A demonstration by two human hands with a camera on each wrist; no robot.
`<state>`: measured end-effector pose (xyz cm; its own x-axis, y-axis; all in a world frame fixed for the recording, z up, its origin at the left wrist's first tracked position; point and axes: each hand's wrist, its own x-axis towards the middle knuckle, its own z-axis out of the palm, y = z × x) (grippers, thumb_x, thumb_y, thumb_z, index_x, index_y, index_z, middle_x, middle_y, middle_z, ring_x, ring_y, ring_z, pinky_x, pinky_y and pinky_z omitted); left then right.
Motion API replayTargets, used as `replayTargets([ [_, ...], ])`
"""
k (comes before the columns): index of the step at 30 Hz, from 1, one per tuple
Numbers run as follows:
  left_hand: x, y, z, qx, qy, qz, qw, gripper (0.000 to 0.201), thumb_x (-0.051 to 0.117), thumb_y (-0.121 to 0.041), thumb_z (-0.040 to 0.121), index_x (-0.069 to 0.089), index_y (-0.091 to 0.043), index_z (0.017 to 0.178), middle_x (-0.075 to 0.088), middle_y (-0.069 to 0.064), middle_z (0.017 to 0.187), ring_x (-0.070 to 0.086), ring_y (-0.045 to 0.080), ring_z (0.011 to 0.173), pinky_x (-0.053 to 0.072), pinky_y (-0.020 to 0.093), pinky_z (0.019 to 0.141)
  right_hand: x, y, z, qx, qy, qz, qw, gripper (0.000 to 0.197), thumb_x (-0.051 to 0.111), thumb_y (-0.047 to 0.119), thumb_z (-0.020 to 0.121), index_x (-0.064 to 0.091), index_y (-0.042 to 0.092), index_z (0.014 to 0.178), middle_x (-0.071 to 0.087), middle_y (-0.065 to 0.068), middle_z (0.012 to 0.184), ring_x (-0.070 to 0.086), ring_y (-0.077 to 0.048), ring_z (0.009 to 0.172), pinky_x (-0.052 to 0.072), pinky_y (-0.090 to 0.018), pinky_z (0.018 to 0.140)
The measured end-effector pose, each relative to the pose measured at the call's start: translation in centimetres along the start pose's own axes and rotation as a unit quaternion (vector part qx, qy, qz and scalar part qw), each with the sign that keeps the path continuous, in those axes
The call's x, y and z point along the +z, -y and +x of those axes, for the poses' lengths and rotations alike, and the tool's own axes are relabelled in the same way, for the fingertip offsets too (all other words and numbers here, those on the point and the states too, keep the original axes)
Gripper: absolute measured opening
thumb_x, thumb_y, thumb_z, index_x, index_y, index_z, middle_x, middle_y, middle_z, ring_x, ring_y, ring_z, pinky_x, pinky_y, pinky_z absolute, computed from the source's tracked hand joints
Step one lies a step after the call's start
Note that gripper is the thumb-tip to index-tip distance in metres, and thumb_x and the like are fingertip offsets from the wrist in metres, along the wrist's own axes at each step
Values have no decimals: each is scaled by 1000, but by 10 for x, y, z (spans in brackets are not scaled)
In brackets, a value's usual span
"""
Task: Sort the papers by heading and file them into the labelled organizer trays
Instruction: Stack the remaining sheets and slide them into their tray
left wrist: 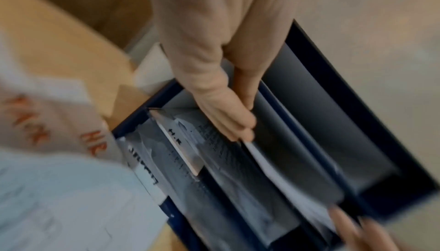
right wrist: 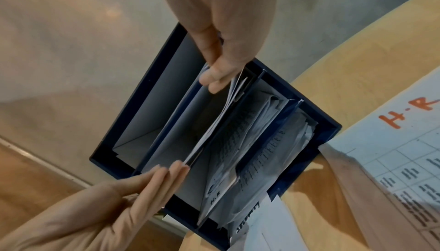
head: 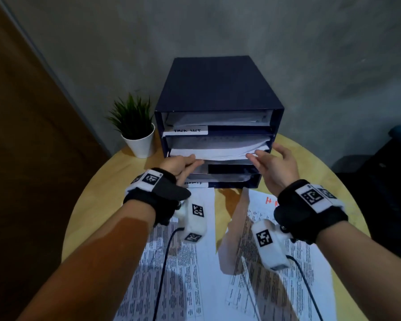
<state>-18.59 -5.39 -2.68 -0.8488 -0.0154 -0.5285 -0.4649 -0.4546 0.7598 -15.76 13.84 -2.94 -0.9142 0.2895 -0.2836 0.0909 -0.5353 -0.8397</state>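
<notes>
A dark blue organizer (head: 218, 89) with several stacked trays stands at the back of a round wooden table (head: 322, 163). A white paper stack (head: 218, 152) sticks out of the second tray. My left hand (head: 185, 162) touches its left front edge with straight fingers (left wrist: 238, 125). My right hand (head: 262, 158) is open, fingertips (right wrist: 214, 81) against the stack's right front edge. The top tray carries a handwritten label (head: 186, 130). Two piles of printed sheets lie on the table, a left pile (head: 183, 262) and a right pile (head: 276, 256) headed "H.R" in red (right wrist: 404, 116).
A small potted plant (head: 137, 128) in a white pot stands just left of the organizer. A grey wall rises right behind the organizer, with a brown door at the left. Dark furniture (head: 391, 163) sits beyond the table's right edge.
</notes>
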Motion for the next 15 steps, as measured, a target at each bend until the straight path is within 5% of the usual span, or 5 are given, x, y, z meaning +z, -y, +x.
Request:
replayTargets([
  [5,18,7,6,-18,11,43,999,38,39,-7,100,40,10,134,53,24,135,57,27,121,50,21,84,1,-11,10,-25,59,-194,979,38,48,-7,92,52,0,129,55,-8,119,52,-23,118,41,-27,97],
  [7,26,7,13,19,2,53,998,38,36,-5,101,38,14,134,55,28,128,66,29,102,50,28,89,0,-14,12,-45,67,-279,957,37,50,-1,93,55,7,129,54,-7,131,47,-23,129,40,-29,102],
  [9,33,8,20,46,-14,58,997,37,36,-6,101,39,17,131,59,33,115,71,29,85,53,30,80,-2,-17,15,-64,80,-360,927,40,51,4,93,53,13,132,48,-10,142,42,-27,134,39,-32,105],
  [12,40,6,27,35,-36,30,998,26,34,-9,102,46,12,111,53,35,127,57,41,117,48,35,85,-6,-26,21,-89,141,-504,848,45,53,12,94,46,17,139,21,-2,158,18,-22,147,22,-34,119],
  [15,39,4,37,37,-39,33,998,39,29,-8,103,35,17,132,52,30,131,63,35,108,53,25,79,-10,-35,23,-124,137,-641,745,51,51,18,95,37,23,145,2,2,161,-3,-22,149,12,-38,122],
])
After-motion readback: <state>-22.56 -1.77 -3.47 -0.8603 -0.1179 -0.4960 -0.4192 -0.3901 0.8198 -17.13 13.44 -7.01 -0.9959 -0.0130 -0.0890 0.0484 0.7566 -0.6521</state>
